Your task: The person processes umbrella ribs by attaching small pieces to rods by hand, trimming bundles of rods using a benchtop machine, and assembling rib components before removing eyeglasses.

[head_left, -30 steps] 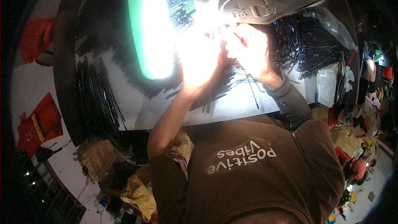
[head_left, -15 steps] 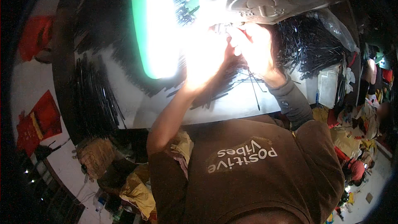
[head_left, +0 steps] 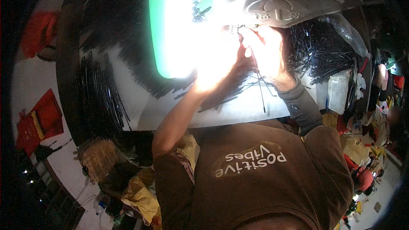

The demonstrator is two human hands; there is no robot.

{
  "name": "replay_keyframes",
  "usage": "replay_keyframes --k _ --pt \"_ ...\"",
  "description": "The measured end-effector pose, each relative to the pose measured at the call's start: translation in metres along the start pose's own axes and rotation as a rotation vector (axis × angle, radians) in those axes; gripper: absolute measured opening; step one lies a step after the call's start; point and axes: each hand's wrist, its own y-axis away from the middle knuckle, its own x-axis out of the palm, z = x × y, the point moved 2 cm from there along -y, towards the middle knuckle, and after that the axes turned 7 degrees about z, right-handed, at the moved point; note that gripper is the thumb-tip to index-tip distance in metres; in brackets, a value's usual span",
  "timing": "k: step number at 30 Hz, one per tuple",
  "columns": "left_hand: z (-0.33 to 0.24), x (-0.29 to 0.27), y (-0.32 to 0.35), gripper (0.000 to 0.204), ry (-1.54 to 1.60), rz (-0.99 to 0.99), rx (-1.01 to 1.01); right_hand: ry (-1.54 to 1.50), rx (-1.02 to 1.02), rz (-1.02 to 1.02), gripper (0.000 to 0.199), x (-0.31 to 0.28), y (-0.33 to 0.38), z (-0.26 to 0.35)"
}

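My left hand (head_left: 219, 57) is close to the lower edge of a metal machine housing (head_left: 294, 2), and glare washes out its fingers. Beside it, my right hand (head_left: 268, 49) has its fingers curled and pressed together at a small metal part (head_left: 236, 29) under that edge. What the fingertips pinch is too bright and small to name. Several thin black rods (head_left: 262, 91) spread out below my right hand, over the white tabletop (head_left: 170, 115); whether they hang from it or lie there I cannot tell.
A glaring lamp with a green casing (head_left: 156, 30) stands left of my hands. Heaps of black rods lie at the left (head_left: 100, 93) and right (head_left: 319, 47). A whitish box (head_left: 338, 91) sits at the right edge, near clear plastic (head_left: 347, 32). Yellow sacking (head_left: 142, 198) lies below.
The view has shifted slightly, so the lamp and machine appear farther right. Both hands stay together at the machine's edge, with only small finger movement.
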Motion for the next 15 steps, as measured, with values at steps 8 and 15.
replay_keyframes --k 8,15 --pt "0.024 -0.009 -0.001 0.015 0.3 0.053 -0.123 0.07 0.135 0.14 0.025 -0.004 -0.005 0.014" --pt "0.0 -0.012 -0.003 0.018 0.569 0.1 -0.228 -0.042 0.248 0.327 0.023 -0.014 -0.01 0.009"
